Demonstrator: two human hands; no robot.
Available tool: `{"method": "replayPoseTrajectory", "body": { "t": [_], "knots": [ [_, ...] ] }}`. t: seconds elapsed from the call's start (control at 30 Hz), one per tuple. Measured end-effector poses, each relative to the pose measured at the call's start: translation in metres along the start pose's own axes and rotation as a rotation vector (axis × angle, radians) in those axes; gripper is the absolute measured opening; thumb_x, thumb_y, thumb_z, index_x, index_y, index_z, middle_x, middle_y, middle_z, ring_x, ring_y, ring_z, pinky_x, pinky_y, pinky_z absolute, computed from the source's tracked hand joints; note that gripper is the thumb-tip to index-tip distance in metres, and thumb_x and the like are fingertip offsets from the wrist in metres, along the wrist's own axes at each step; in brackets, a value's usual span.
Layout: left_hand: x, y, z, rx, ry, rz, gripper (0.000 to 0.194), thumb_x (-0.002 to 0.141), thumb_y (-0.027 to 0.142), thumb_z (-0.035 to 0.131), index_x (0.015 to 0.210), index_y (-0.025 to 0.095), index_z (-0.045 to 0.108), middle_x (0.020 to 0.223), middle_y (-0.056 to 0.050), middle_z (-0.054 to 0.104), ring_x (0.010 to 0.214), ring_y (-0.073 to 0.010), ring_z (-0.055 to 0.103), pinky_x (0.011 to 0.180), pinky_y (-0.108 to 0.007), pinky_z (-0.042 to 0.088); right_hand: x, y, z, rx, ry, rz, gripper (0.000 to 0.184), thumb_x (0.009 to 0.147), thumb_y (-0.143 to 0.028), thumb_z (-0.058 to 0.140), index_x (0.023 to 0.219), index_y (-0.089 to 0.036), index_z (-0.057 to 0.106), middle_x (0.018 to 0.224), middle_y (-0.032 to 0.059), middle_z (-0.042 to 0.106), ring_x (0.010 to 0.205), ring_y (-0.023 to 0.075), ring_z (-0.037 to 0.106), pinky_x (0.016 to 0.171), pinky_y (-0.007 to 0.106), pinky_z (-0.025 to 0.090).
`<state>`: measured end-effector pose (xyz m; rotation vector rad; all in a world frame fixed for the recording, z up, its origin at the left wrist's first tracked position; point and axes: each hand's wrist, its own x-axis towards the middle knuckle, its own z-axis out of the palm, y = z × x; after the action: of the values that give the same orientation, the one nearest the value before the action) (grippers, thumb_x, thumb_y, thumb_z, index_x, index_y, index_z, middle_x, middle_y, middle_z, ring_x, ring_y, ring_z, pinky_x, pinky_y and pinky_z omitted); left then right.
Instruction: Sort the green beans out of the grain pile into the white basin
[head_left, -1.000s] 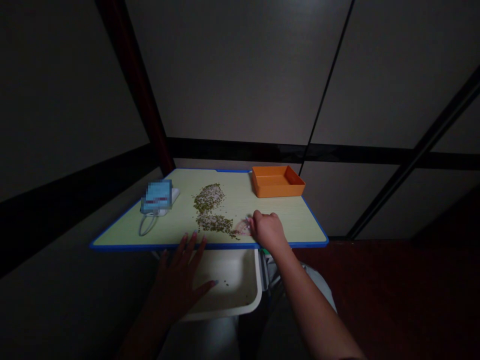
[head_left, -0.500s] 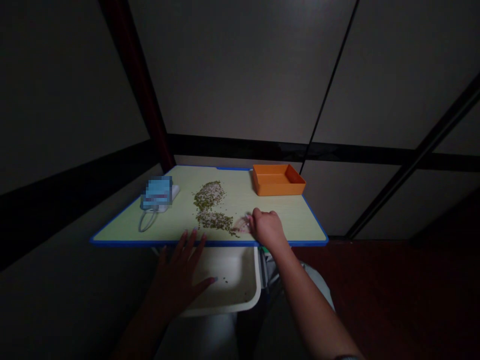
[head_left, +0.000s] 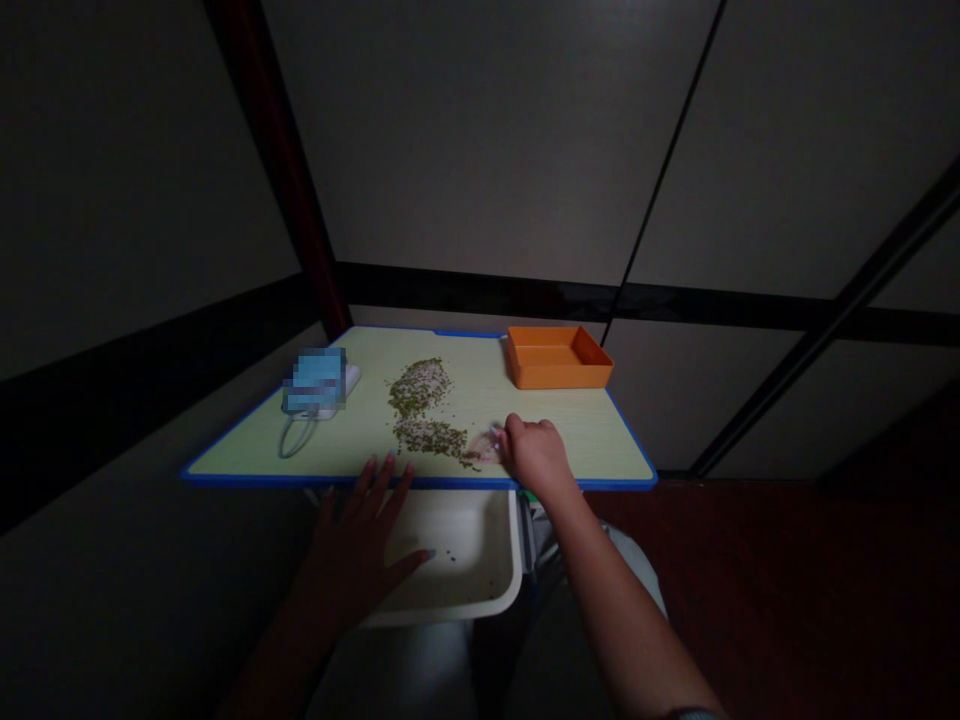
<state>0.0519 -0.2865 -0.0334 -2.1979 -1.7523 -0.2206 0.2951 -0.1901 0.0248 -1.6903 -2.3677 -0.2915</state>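
My right hand is closed near the table's front edge, its thumb and finger gripping a small see-through, pinkish piece whose exact kind is too blurred to make out. That piece touches the right end of a scatter of small green beans or seeds mixed with pale grains. Behind this scatter and joined to it lies a larger heap of the same mix. My left hand is spread, fingertips at the table's front edge and thumb over a white bin below. It holds nothing.
The pale yellow table has a blue rim. At its back right stands an orange tray. On the left is a blurred-out blue item on a white device with a looped cord. A few specks lie in the white bin.
The whole view has shifted very slightly. Both hands and the piles look almost the same; the see-through piece stays at the end of the near scatter.
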Motion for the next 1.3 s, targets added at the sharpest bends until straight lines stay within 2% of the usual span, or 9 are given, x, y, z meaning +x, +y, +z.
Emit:
{"method": "replayPoseTrajectory", "body": {
  "t": [0.27,0.43,0.87,1.3],
  "knots": [
    [-0.0013,-0.0003,0.0026,-0.017,0.087,0.019,0.087,0.08,0.059,0.047,0.151,0.022,0.013,0.156,-0.014,0.023,0.143,-0.0363,0.023,0.108,-0.065,0.021,-0.0001,-0.0006,-0.0005,0.011,-0.019,-0.009,0.029,0.099,-0.035,0.031,0.101,-0.017,0.053,0.085,0.0085,0.072,0.079,0.022,0.067,0.075,0.033,0.037],
    [-0.0011,-0.0007,0.0022,-0.02,0.08,0.023,0.088,0.08,0.062,0.046,0.151,0.021,0.013,0.157,-0.015,0.022,0.143,-0.0378,0.023,0.105,-0.066,0.024,-0.0009,-0.0006,0.0,0.0,-0.002,-0.016,0.029,0.099,-0.035,0.032,0.101,-0.017,0.053,0.084,0.0086,0.072,0.078,0.0227,0.067,0.075,0.033,0.037],
    [-0.0022,-0.0001,0.0015,-0.045,0.101,0.014,0.089,0.08,0.059,0.048,0.151,0.025,0.008,0.157,-0.013,0.023,0.144,-0.0345,0.023,0.11,-0.063,0.019,-0.0027,0.0004,-0.0016,-0.004,-0.005,-0.04,0.032,0.1,-0.036,0.029,0.1,-0.017,0.055,0.085,0.0085,0.072,0.08,0.0222,0.066,0.076,0.034,0.036],
    [-0.0001,0.0016,0.0006,-0.016,0.065,0.019,0.087,0.079,0.064,0.046,0.149,0.019,0.022,0.156,-0.015,0.023,0.143,-0.037,0.023,0.107,-0.066,0.02,-0.0008,-0.0009,-0.0027,-0.015,-0.026,-0.049,0.032,0.1,-0.038,0.03,0.103,-0.017,0.054,0.087,0.0087,0.072,0.08,0.0217,0.066,0.076,0.033,0.037]
  ]
}}
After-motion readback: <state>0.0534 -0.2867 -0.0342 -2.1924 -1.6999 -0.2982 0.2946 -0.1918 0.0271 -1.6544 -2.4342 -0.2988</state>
